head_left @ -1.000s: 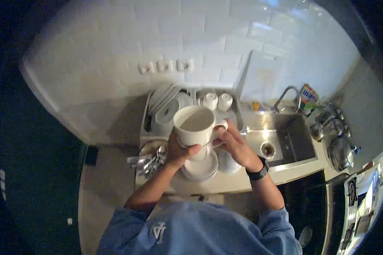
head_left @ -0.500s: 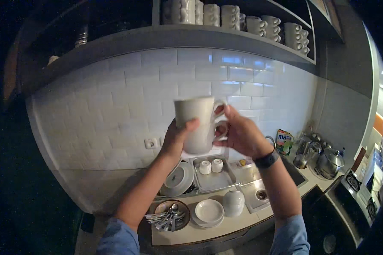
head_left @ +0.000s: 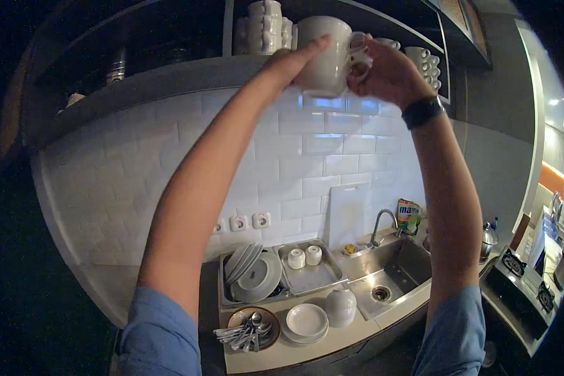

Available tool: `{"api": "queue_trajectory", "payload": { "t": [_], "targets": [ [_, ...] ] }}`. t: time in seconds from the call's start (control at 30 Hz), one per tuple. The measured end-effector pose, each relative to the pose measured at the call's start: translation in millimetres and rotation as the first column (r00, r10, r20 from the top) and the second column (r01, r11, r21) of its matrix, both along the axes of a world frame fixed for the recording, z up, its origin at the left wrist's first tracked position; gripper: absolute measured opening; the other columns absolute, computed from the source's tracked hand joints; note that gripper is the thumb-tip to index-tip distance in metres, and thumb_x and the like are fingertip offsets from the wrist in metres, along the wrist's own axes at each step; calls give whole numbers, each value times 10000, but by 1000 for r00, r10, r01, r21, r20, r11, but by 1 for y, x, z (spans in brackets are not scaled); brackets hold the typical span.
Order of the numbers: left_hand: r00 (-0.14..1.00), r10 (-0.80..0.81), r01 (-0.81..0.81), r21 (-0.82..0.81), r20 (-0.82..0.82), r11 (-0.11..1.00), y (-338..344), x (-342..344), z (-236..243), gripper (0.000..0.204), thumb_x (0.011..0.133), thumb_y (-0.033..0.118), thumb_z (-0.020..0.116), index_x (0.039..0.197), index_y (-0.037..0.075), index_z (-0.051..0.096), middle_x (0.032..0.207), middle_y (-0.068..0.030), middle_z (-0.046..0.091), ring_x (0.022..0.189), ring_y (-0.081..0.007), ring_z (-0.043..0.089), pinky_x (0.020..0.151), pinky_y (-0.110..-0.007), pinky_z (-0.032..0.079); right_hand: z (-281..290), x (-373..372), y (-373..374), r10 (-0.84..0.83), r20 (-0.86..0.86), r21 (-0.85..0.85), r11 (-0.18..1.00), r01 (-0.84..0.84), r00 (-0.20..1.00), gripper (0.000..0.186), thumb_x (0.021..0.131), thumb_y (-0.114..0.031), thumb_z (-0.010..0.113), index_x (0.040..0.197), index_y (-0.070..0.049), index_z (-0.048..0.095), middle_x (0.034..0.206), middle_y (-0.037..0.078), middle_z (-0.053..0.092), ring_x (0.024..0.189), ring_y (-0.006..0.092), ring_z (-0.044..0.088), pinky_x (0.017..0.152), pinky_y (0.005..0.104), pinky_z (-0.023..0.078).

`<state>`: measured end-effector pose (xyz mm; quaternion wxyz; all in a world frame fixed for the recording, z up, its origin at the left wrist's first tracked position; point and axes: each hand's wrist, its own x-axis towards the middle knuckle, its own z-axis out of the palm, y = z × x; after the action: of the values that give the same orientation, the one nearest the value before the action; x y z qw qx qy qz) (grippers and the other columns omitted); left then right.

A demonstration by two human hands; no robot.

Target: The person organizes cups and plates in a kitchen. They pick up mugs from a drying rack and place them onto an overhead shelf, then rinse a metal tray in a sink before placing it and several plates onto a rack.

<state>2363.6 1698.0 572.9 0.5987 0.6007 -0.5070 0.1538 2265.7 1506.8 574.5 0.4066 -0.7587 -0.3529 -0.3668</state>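
A stack of white mugs (head_left: 323,59) is held aloft between a person's two hands, the left hand (head_left: 294,59) closed around its side with the thumb in front, the right hand (head_left: 391,72) closed at the two handles, one above the other. The left fingers are hidden behind the stack, the right fingertips are partly masked by the handles, and motion blur obscures the seam between mugs. The stack lies within both grips, upright, before the front edge of a dark shelf (head_left: 169,81); whether they touch cannot be told. Behind, other mug stacks (head_left: 263,31) are partly covered or cut off above, and the shelf's left bay sinks into shadow. Below the glossy rectangular wall tiles (head_left: 282,150), two small rounded cups (head_left: 296,258) stand in a metal tray (head_left: 323,282), near round plates (head_left: 257,279) and shiny cutlery (head_left: 254,329).
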Motion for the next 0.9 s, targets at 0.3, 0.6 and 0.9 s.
{"api": "queue_trajectory", "payload": {
  "t": [0.3, 0.6, 0.9],
  "targets": [
    [856, 493, -474, -144, 159, 869, -33, 26, 101, 664, 603, 642, 723, 790, 9, 652, 843, -128, 668, 729, -211, 654, 658, -327, 528, 112, 41, -36, -34, 142, -61, 997, 43, 989, 213, 854, -201, 566, 986, -40, 523, 787, 71, 550, 701, 204, 538, 678, 348, 460],
    [505, 854, -828, -206, 128, 521, -57, 54, 126, 630, 651, 466, 764, 975, -54, 616, 1029, -199, 637, 924, -297, 643, 777, -347, 533, 177, 164, -49, 210, -278, 278, 952, -131, 937, 337, 937, -347, 418, 1139, -84, 477, 1018, 111, 502, 924, 246, 509, 818, 440, 446],
    [345, 877, -926, -35, 333, 377, -41, 74, 105, 599, 694, 428, 709, 1066, -31, 608, 1100, -221, 605, 1052, -315, 586, 885, -368, 481, 128, 169, -12, -375, 494, -201, 828, 523, 784, 365, 761, -260, 680, 1002, -20, 551, 809, 114, 592, 702, 201, 595, 686, 323, 517]
  ]
}}
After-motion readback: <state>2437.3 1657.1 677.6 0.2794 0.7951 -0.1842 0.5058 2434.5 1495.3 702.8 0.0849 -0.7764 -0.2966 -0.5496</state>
